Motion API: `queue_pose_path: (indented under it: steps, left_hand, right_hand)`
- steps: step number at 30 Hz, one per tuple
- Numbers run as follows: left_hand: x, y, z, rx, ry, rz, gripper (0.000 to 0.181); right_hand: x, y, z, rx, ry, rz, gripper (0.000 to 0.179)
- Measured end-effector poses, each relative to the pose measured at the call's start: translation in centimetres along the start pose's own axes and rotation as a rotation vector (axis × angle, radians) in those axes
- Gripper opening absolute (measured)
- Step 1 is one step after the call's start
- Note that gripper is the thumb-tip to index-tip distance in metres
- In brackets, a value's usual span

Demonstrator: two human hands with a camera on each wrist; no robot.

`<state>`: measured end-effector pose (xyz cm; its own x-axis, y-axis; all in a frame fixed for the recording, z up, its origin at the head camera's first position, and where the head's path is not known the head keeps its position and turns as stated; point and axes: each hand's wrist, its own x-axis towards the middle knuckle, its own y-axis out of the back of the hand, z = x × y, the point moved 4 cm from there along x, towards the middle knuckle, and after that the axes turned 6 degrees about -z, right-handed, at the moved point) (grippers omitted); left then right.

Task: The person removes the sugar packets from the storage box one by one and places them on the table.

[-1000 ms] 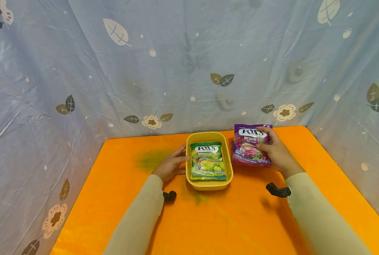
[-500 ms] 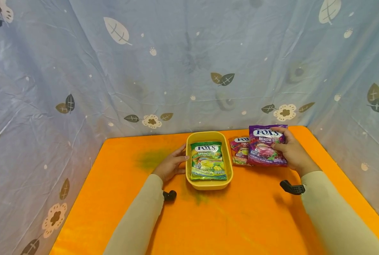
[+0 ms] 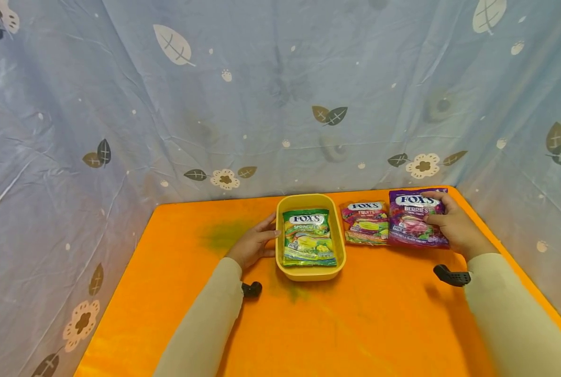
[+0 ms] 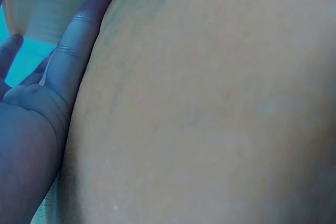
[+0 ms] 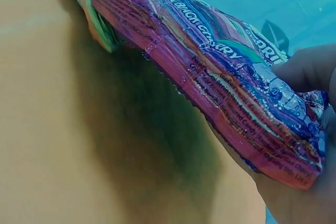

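Observation:
My right hand pinches a purple bag of Fox's Berries candy at its right side, thumb on the printed front. In the right wrist view the candy bag is lifted off the table, its shadow beneath. A red bag of Fox's Fruits candy lies just left of it. Further left stands a yellow plastic tub holding a green bag of Fox's Spring Tea candy. Against the tub's left wall rests my left hand, fingers extended. The left wrist view shows these fingers touching the tub.
An orange cloth covers the table. Behind it and at both sides hangs a pale blue curtain with leaf and flower prints. Black devices are strapped at the left wrist and right wrist.
My right hand has carried the purple candy bag to the right, away from the tub. That uncovers the red candy bag. The left hand and the tub have stayed in place.

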<state>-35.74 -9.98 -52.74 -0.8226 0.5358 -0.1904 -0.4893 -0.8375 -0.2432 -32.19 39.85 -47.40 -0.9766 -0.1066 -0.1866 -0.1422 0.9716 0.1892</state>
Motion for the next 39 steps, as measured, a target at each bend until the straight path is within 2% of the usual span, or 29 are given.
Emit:
queue_pose_path:
  steps: [12,21,29,39]
  left_hand:
    - [0.1,0.3,-0.3,-0.003,0.008,0.004,0.072]
    - [0.1,0.4,-0.4,-0.012,0.015,0.017,0.073]
    - [0.1,0.4,-0.4,-0.027,0.017,0.013,0.071]
    - [0.2,0.4,-0.4,-0.026,0.016,0.011,0.071]
  right_hand:
    - [0.2,1.4,1.3,-0.105,-0.02,-0.02,0.057]
    - [0.8,1.2,1.8,-0.231,-0.02,-0.003,0.06]
    - [1.5,0.5,1.4,-0.378,-0.009,-0.027,0.061]
    - [1.7,0.5,1.9,-0.424,-0.03,-0.008,0.065]
